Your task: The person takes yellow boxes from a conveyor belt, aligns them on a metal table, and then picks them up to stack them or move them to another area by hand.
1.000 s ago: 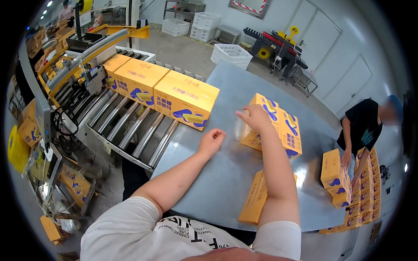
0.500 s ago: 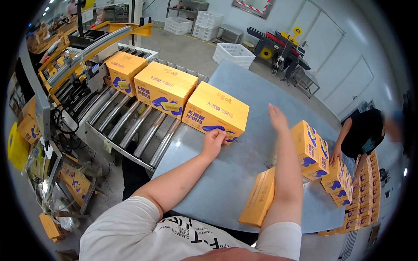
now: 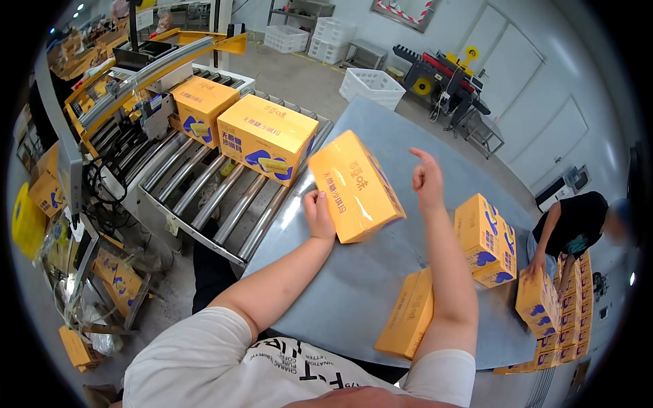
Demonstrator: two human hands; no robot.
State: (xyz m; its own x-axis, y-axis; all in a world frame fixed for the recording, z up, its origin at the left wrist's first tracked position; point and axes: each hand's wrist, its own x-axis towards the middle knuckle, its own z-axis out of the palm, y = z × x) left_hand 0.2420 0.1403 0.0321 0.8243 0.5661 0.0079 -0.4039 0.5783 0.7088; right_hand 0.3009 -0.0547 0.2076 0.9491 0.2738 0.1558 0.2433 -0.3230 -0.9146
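A yellow carton (image 3: 355, 187) with purple print stands turned on the metal table, apart from the roller conveyor and looking slightly tilted. My left hand (image 3: 320, 215) grips its near left side, with some fingers hidden against the carton. My right hand (image 3: 428, 182) is raised to the right of the carton, not touching it. Its index finger sticks out, the other fingers are loosely curled, and nothing is in it. Another yellow carton (image 3: 267, 139) sits at the conveyor's end, with a further carton (image 3: 204, 111) behind it.
The roller conveyor (image 3: 235, 219) meets the metal table (image 3: 299, 299) on the left. One carton (image 3: 408, 315) lies by my right forearm, and two cartons (image 3: 484, 241) stand beyond it. At right, a co-worker (image 3: 571, 221) handles cartons (image 3: 538, 304) beside a stack.
The carton in my left hand has turned and come away from the conveyor row. My right hand's fingers have curled. The co-worker has moved cartons toward the table's right edge.
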